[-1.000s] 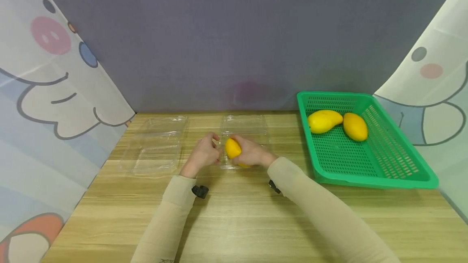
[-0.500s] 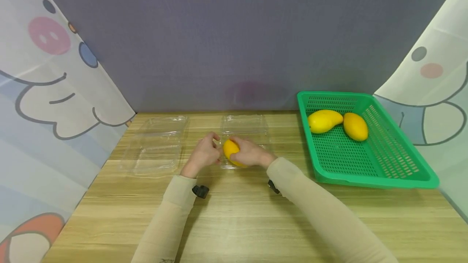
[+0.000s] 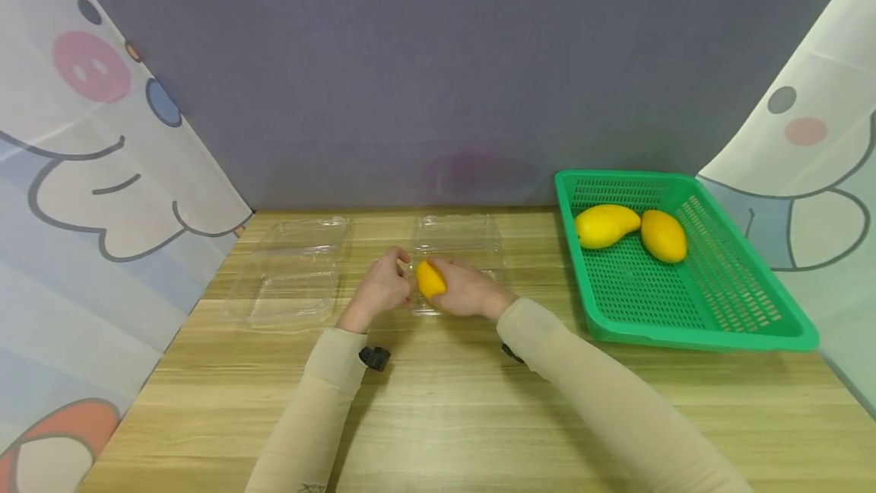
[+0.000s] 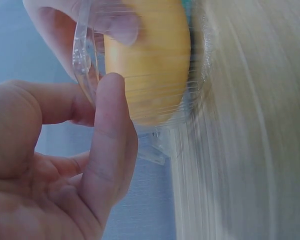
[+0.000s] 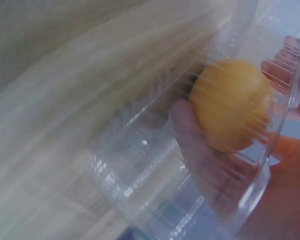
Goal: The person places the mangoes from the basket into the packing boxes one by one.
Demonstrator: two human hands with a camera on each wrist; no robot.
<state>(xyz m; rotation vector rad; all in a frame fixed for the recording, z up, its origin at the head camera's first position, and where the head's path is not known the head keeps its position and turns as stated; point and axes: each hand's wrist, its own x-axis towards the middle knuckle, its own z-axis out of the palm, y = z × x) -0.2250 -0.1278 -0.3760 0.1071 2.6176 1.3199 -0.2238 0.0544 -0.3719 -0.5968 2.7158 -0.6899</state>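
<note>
My right hand [image 3: 468, 289] grips a yellow mango [image 3: 430, 280] inside a clear plastic clamshell box [image 3: 457, 234] at the middle of the table. Through the ribbed wall in the right wrist view, the thumb and fingers lie round the mango [image 5: 230, 102]. At the box's left side, my left hand [image 3: 382, 287] pinches the rim. In the left wrist view, one fingertip presses the outside of the wall while another digit reaches over the edge, close to the mango [image 4: 155, 75]. Part of the mango is hidden behind the right hand.
On the right stands a green perforated basket [image 3: 705, 341] with two mangoes, one [image 3: 605, 226] touching the other [image 3: 663, 236]. A second clear clamshell box [image 3: 294, 295] lies open on the left. A grey panel [image 3: 438, 82] rises behind the wooden table [image 3: 438, 409].
The mango has shifted slightly left and turned within the box, with the right hand still holding it. The left hand has stayed at the rim.
</note>
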